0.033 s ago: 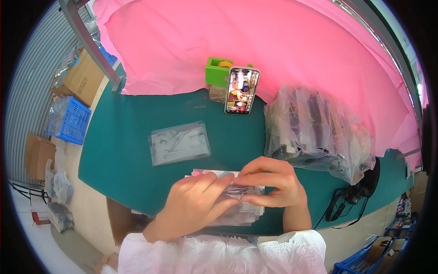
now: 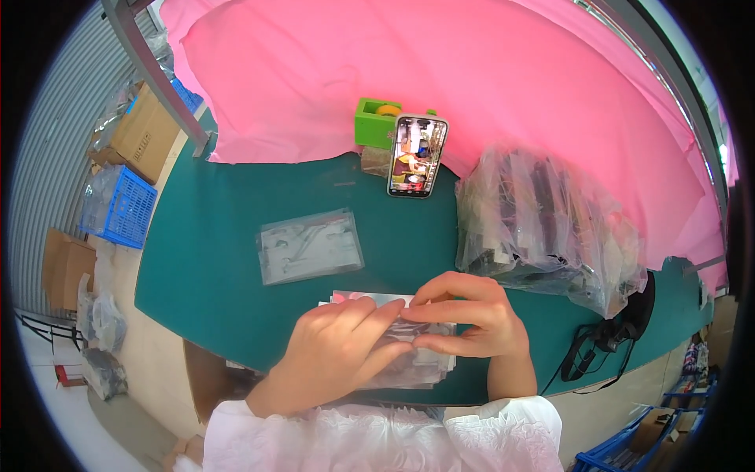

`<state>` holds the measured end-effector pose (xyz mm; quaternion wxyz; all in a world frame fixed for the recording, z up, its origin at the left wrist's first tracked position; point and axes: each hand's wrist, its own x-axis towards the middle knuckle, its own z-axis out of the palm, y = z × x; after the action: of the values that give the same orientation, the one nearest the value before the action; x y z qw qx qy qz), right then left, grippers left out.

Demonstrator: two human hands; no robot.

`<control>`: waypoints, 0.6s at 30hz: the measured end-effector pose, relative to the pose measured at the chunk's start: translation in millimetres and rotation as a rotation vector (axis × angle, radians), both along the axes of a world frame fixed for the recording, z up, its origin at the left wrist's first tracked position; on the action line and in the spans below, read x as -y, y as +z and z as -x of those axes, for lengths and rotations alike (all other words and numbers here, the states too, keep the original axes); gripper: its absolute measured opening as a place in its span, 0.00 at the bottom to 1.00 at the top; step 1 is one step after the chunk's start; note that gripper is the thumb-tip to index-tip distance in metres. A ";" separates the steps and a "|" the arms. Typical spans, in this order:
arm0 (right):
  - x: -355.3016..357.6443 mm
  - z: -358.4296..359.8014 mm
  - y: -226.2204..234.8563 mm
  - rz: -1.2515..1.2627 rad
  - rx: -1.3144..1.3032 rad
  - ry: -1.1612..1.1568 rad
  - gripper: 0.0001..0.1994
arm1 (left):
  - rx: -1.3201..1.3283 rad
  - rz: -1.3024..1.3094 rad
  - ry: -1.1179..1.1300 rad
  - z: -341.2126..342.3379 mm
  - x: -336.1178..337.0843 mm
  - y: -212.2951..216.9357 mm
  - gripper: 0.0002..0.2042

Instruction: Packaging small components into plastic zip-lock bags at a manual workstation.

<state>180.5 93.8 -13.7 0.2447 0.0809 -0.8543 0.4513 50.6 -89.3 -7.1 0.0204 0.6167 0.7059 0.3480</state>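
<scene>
A stack of flat clear plastic bags [image 2: 405, 371] with printed sheets inside lies at the table's near edge, under both my hands. My left hand [image 2: 326, 346] comes over it from the left, its thumb and fingers closed on the top bag's plastic. From the right, my right hand [image 2: 478, 315] pinches the same bag, its fingertips meeting those of the left near the bag's upper part. Exactly what the fingertips grip is partly hidden. Beyond my left hand, another flat clear bag [image 2: 311, 247] with a grey-and-white sheet lies by itself on the green table [image 2: 212, 236].
A phone [image 2: 418, 156] leans against a green tape dispenser [image 2: 372, 124] at the back. On the right stands a big clear bag of packed items [image 2: 543, 228], with a black strapped object [image 2: 602, 346] beside it. Pink cloth [image 2: 440, 63] hangs behind. Blue crate [image 2: 126, 208] and cartons line the left floor.
</scene>
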 end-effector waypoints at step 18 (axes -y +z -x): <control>1.5 1.1 -7.6 -0.037 -0.035 -0.041 0.12 | 0.071 0.093 -0.053 -3.0 -5.9 4.5 0.10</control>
<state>179.5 92.3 -21.3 0.2673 0.0757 -0.8596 0.4289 53.6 -83.4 -2.6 0.0830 0.6206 0.7036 0.3359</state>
